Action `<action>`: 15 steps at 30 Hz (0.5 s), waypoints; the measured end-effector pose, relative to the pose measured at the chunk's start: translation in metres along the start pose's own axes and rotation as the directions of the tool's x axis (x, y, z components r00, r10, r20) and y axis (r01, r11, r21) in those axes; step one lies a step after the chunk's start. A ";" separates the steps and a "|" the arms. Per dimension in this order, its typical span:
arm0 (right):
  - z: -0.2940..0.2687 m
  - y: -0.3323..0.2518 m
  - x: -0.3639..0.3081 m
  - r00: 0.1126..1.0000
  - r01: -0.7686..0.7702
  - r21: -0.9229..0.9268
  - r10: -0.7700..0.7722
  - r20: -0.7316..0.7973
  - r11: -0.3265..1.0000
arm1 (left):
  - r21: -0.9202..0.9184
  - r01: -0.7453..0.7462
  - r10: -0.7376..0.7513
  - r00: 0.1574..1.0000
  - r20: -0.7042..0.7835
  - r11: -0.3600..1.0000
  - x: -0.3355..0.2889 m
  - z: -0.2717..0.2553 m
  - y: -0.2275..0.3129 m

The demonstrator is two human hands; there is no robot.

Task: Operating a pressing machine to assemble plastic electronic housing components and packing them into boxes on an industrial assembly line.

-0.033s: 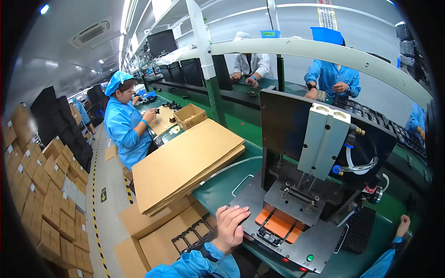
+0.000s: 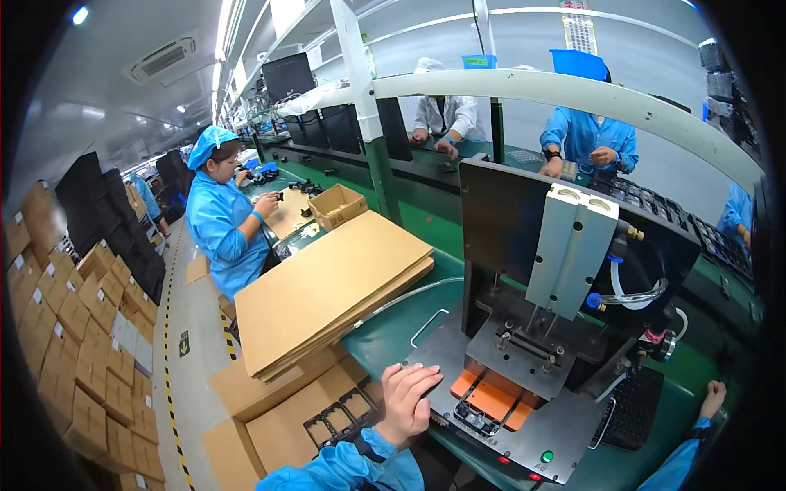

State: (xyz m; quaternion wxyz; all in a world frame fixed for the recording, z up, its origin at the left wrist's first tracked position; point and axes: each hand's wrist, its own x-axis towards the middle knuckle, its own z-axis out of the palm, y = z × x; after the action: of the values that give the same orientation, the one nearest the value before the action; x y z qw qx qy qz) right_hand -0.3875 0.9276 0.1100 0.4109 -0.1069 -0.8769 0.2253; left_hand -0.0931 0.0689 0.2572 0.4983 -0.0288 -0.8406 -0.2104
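Observation:
My left hand point(image 2: 406, 403) lies with its fingers stretched over the left front corner of a press machine's metal base plate point(image 2: 442, 368), holding nothing. On the base, an orange fixture point(image 2: 517, 416) sits under the press head point(image 2: 524, 352), and a small black frame-shaped part point(image 2: 476, 417) lies at its front. My right hand point(image 2: 714, 398) rests at the far right, beyond a black keyboard point(image 2: 639, 409) and apart from the press. Its fingers are too small and turned away to make out. A green button point(image 2: 548, 457) is on the base's front edge.
Left of the press, flat cardboard sheets point(image 2: 327, 286) are stacked above an open carton point(image 2: 270, 425) holding black plastic frames point(image 2: 340, 417). A co-worker point(image 2: 217, 213) handles a small dark part at the bench. Other co-workers sit across it. Stacked cartons point(image 2: 82, 385) line the left.

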 end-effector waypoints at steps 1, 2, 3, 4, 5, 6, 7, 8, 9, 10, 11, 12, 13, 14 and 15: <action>0.004 0.000 0.002 1.000 0.002 0.008 -0.002 0.001 1.000 | -0.002 0.001 -0.001 1.000 -0.006 1.000 0.001 0.001 0.000; 0.007 -0.001 0.006 0.989 -0.066 -0.086 0.077 0.128 0.994 | 0.004 0.000 0.000 1.000 -0.011 1.000 0.001 0.001 0.000; 0.012 -0.003 0.010 0.956 -0.119 -0.188 0.164 0.244 0.975 | 0.007 0.003 -0.003 1.000 -0.012 1.000 0.001 0.001 0.000; 0.020 -0.005 0.006 0.989 -0.101 -0.102 0.111 0.102 0.990 | 0.005 0.005 -0.005 1.000 -0.010 1.000 0.001 0.001 -0.001; 0.023 -0.007 0.007 0.989 -0.099 -0.101 0.109 0.102 0.990 | 0.007 0.005 -0.005 1.000 -0.012 1.000 0.001 0.000 0.000; 0.027 -0.044 0.004 0.977 -0.107 -0.082 0.120 0.174 0.991 | 0.025 0.009 -0.009 1.000 -0.012 1.000 0.001 0.000 0.003; 0.017 -0.070 0.003 0.964 -0.115 -0.080 0.131 0.232 0.990 | 0.024 0.015 -0.015 1.000 -0.014 1.000 0.000 0.000 0.005; 0.021 -0.064 0.005 0.964 -0.110 -0.081 0.126 0.234 0.991 | 0.025 0.021 -0.021 1.000 -0.016 0.999 -0.001 0.000 0.007; 0.021 -0.054 0.006 0.955 -0.101 -0.035 0.107 0.276 0.994 | 0.020 0.017 -0.016 1.000 -0.022 1.000 -0.001 -0.001 0.006; 0.025 -0.055 0.007 0.943 -0.096 0.020 0.084 0.323 0.995 | 0.027 0.011 -0.010 1.000 -0.028 1.000 -0.001 -0.001 0.006; 0.026 -0.054 0.010 0.943 -0.094 0.018 0.083 0.323 0.995 | 0.026 0.013 -0.013 1.000 -0.028 1.000 -0.002 -0.001 0.007; 0.024 -0.052 0.013 0.929 -0.063 -0.003 0.059 0.365 0.998 | 0.033 0.015 -0.014 0.999 -0.031 0.999 -0.003 -0.002 0.009; 0.019 -0.051 0.010 0.914 -0.037 -0.027 0.045 0.404 0.999 | 0.034 0.013 -0.012 1.000 -0.029 0.999 -0.003 -0.001 0.009; 0.015 -0.042 0.008 0.935 -0.023 0.079 -0.006 0.354 0.997 | 0.011 0.010 -0.009 1.000 -0.016 1.000 -0.001 0.000 0.007; 0.009 -0.029 0.003 0.954 -0.002 0.171 -0.049 0.296 0.985 | 0.014 0.014 -0.013 1.000 -0.021 1.000 0.001 0.001 0.006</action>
State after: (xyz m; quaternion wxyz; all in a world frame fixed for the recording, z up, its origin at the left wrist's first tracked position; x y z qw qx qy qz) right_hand -0.3968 0.9002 0.1209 0.2836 -0.0257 -0.9079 0.3075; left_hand -0.0925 0.0740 0.2595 0.5059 -0.0174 -0.8369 -0.2081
